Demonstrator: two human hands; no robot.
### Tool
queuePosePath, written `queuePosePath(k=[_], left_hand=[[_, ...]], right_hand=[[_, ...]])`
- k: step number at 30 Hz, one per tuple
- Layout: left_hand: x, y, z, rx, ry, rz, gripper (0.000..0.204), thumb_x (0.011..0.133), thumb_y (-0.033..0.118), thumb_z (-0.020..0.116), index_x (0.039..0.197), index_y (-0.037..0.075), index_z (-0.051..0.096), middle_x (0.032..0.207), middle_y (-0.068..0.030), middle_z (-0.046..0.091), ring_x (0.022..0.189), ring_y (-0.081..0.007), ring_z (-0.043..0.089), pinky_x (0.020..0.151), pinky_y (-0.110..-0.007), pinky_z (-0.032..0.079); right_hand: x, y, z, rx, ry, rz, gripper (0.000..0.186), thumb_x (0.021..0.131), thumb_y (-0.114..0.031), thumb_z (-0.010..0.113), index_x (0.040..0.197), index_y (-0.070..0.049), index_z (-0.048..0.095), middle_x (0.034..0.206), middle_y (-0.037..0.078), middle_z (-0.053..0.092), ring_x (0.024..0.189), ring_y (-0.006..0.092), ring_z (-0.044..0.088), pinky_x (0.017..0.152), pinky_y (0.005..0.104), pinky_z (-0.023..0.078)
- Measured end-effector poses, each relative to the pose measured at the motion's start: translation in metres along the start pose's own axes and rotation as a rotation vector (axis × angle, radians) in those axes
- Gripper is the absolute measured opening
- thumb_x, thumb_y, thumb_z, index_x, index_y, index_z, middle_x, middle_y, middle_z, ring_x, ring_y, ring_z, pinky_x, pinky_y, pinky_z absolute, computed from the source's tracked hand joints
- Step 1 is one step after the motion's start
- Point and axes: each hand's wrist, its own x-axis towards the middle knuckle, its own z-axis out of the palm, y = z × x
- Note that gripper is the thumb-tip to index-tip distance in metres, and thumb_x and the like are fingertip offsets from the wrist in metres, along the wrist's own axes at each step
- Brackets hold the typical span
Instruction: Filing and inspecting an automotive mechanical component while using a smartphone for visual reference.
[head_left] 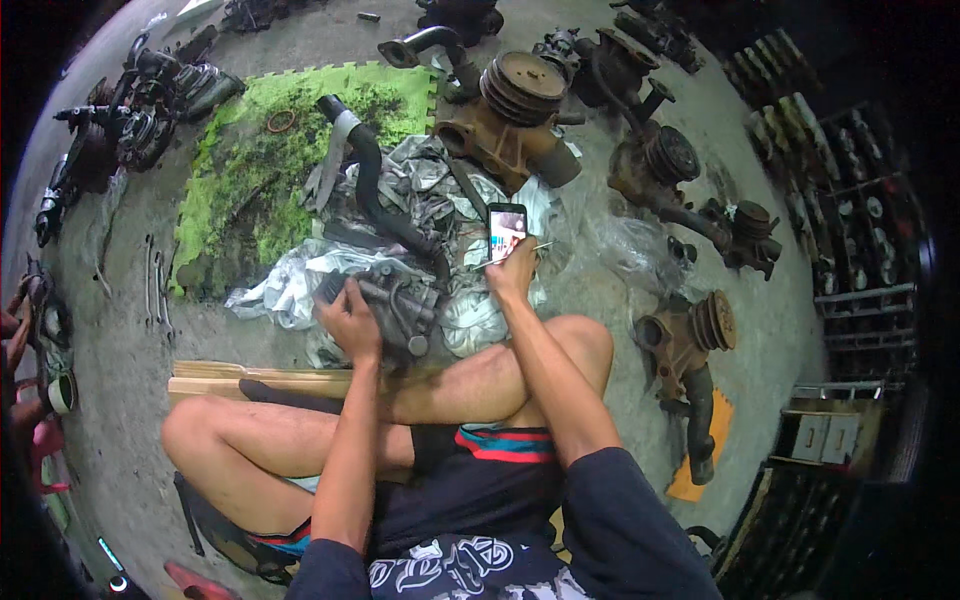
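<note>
On the crumpled plastic sheet (290, 285) in front of the crossed legs, the left hand (350, 318) grips a grey metal pump part (400, 300), while the right hand (515, 268) holds up a phone (506, 230), plus maybe a thin rod (510, 256), hard to tell.

head view looks steeply down, close over the lap.

Green foam mat (262, 150) lies top-left on the concrete floor (120, 400), w/ a small rust-coloured ring (281, 121) on it and a black hose (375, 190) curving off its right edge. Rusty pulley pumps sit top (515, 115) and right (690, 335); wrenches (155, 285) lie left of the mat. Dark shelves (850, 250) far right, contents prob. small parts, too dim to tell.
</note>
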Motion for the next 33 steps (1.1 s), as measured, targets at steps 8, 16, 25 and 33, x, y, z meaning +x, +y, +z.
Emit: queuePosePath(k=[8, 16, 25, 33], left_hand=[[-0.002, 0.0, 0.001, -0.008, -0.005, 0.009, 0.041, 0.101, 0.036, 0.058, 0.104, 0.0, 0.078, 0.138, -0.036, 0.048, 0.121, -0.0477, 0.048, 0.11, -0.047, 0.036], [-0.001, -0.003, -0.001, -0.045, -0.098, -0.014, 0.042, 0.103, 0.033, 0.057, 0.106, -0.005, 0.076, 0.139, -0.0319, 0.049, 0.126, -0.0435, 0.046, 0.112, -0.046, 0.032], [-0.004, 0.003, -0.006, 0.051, -0.117, 0.106, 0.043, 0.108, 0.028, 0.048, 0.112, -0.006, 0.073, 0.121, -0.0231, 0.057, 0.119, -0.0351, 0.051, 0.108, -0.043, 0.035], [0.002, 0.014, -0.015, -0.074, -0.181, 0.052, 0.043, 0.108, 0.023, 0.043, 0.105, -0.007, 0.074, 0.127, -0.0182, 0.047, 0.119, -0.0291, 0.052, 0.105, -0.038, 0.037]], right_hand=[[-0.002, -0.016, -0.034, 0.174, 0.133, -0.074, 0.052, 0.082, -0.033, 0.076, 0.109, 0.002, 0.05, 0.101, 0.026, 0.065, 0.097, 0.0459, 0.058, 0.093, 0.0533, 0.042], [0.002, -0.044, -0.143, 0.76, 0.331, 0.112, 0.045, 0.107, -0.039, 0.041, 0.103, -0.004, 0.069, 0.072, 0.001, 0.056, 0.063, 0.012, 0.052, 0.058, 0.0301, 0.041], [-0.064, -0.097, -0.088, 0.644, -0.314, -0.309, 0.021, 0.099, -0.01, 0.055, 0.114, 0.001, 0.063, 0.084, 0.021, 0.061, 0.073, 0.0315, 0.061, 0.068, 0.0433, 0.049], [0.005, -0.04, -0.037, -0.077, -0.068, -0.132, 0.055, 0.086, -0.022, 0.076, 0.119, 0.009, 0.046, 0.111, 0.03, 0.056, 0.102, 0.0469, 0.053, 0.09, 0.0561, 0.042]])
